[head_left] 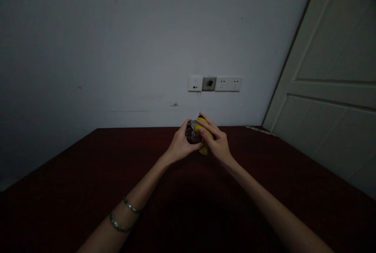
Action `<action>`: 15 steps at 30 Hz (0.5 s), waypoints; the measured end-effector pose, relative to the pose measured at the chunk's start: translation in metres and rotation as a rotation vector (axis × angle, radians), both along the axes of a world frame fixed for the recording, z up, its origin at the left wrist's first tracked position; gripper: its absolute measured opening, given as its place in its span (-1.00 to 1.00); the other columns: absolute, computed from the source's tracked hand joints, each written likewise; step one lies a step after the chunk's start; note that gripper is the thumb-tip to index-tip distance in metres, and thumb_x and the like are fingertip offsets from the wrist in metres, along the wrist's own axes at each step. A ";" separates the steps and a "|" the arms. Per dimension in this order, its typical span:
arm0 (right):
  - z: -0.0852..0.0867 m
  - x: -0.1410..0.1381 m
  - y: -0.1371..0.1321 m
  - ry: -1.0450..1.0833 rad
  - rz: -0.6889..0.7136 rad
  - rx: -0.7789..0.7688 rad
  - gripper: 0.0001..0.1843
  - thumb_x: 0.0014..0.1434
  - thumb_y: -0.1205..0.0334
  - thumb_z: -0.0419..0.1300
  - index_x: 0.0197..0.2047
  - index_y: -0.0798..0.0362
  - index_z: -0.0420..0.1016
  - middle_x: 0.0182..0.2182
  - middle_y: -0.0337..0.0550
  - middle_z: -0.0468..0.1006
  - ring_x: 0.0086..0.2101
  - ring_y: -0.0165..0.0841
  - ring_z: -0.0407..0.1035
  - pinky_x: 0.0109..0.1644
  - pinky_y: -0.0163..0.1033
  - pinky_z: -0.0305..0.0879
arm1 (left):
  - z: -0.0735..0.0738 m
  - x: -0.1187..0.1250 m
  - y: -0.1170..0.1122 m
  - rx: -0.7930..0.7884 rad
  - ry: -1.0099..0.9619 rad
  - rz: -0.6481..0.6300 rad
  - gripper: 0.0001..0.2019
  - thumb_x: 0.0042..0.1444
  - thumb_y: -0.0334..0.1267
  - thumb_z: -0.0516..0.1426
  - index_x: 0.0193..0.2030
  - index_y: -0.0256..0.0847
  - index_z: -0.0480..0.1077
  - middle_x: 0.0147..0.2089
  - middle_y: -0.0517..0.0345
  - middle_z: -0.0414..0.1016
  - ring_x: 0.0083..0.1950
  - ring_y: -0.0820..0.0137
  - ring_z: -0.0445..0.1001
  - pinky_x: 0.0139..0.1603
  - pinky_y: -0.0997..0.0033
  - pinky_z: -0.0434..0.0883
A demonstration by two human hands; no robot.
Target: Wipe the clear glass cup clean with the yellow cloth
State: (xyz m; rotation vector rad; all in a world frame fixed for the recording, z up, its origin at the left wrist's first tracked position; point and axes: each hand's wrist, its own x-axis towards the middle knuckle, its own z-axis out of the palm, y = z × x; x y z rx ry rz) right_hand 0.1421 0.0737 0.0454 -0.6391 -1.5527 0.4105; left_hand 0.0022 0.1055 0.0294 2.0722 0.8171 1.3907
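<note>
Both my hands meet above the dark red tabletop (129,159), near the wall. My left hand (179,145) curls round a small, clear, shiny vessel that looks like a glass jar (192,132), tipped on its side with its mouth end toward the right. My right hand (216,140) grips a yellow sponge-like pad (204,150) with dark ends, its fingers spread over the top and its thumb across the near face. The pad presses against the right end of the jar and hides that end. Dim light blurs the finer details of both things.
A white wall rises behind the table, with white sockets (228,84) and a grey switch plate (209,84) on it. At the right stands a pale panelled door (331,100). A thin flat strip (260,130) lies along the table's back right edge.
</note>
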 end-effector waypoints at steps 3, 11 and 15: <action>0.001 0.005 0.009 0.073 0.019 -0.107 -0.70 0.11 0.06 0.15 -0.09 -0.08 0.51 0.10 -0.17 0.38 0.12 -0.27 0.22 0.25 -0.01 0.05 | 0.001 0.000 -0.004 0.075 0.039 0.003 -0.14 -0.23 -0.24 0.31 0.23 -0.29 0.03 0.19 -0.20 0.22 0.18 0.12 0.27 0.18 0.03 0.24; 0.011 -0.002 0.000 0.153 0.022 -0.261 -0.66 0.10 0.05 0.16 -0.08 -0.03 0.51 0.07 -0.11 0.41 0.08 -0.21 0.28 0.19 0.00 0.16 | 0.006 -0.001 -0.010 0.070 0.036 0.007 -0.15 -0.22 -0.24 0.30 0.24 -0.28 0.05 0.19 -0.19 0.24 0.16 0.10 0.29 0.15 -0.01 0.26; 0.013 -0.004 -0.013 -0.112 -0.058 0.017 -0.72 0.15 0.15 0.12 -0.06 -0.15 0.49 0.17 -0.24 0.28 0.13 -0.28 0.21 0.24 -0.03 0.07 | 0.006 -0.001 -0.009 0.045 -0.023 -0.013 -0.18 -0.18 -0.27 0.27 0.24 -0.28 0.02 0.17 -0.16 0.27 0.10 0.17 0.36 0.08 0.15 0.34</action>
